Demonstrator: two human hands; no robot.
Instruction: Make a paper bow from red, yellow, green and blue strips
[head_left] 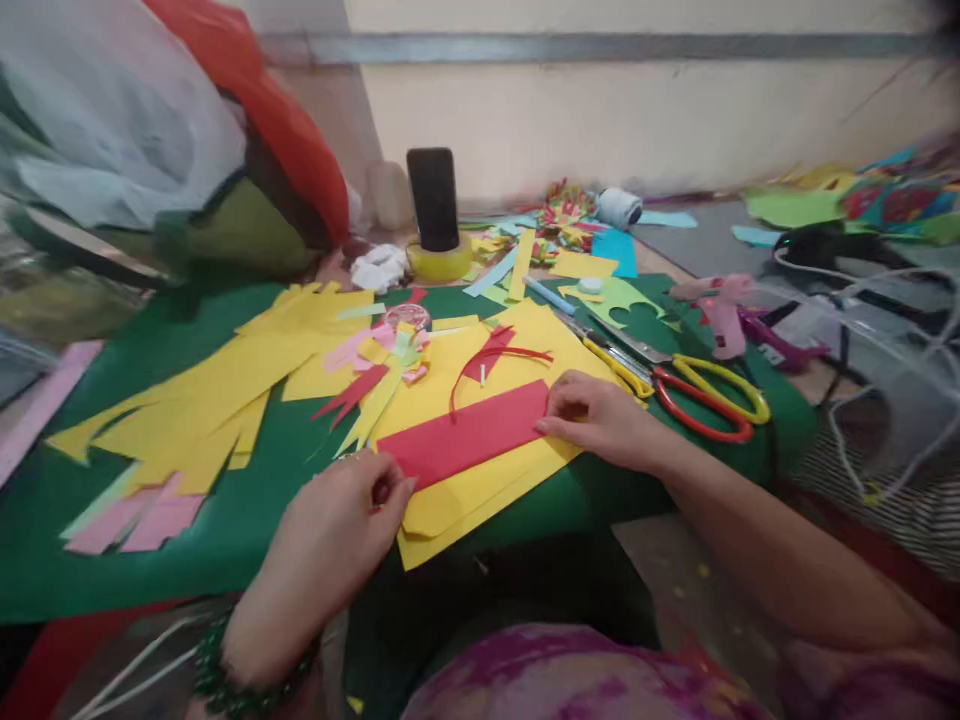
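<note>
A folded strip of red paper (pixel 469 432) stretches between my two hands, above yellow paper sheets (pixel 480 505). My left hand (pixel 341 515) pinches its near left end between thumb and fingers. At the far right end, my right hand (pixel 589 418) grips the strip's short edge the same way. Thin curved red paper strips (pixel 499 354) and a small red scrap (pixel 491 355) lie just behind it. Left of these rests a paper flower (pixel 401 352) with pink, yellow and green petals and red and yellow tails.
Large scissors (pixel 701 400) and a yellow-handled cutter (pixel 619 365) lie to the right, near a pink glue gun (pixel 724 315) with white cables. Cut yellow paper (pixel 225 385) covers the green table's left side. A phone (pixel 435 200) stands upright in a yellow tape roll (pixel 440 260) at the back.
</note>
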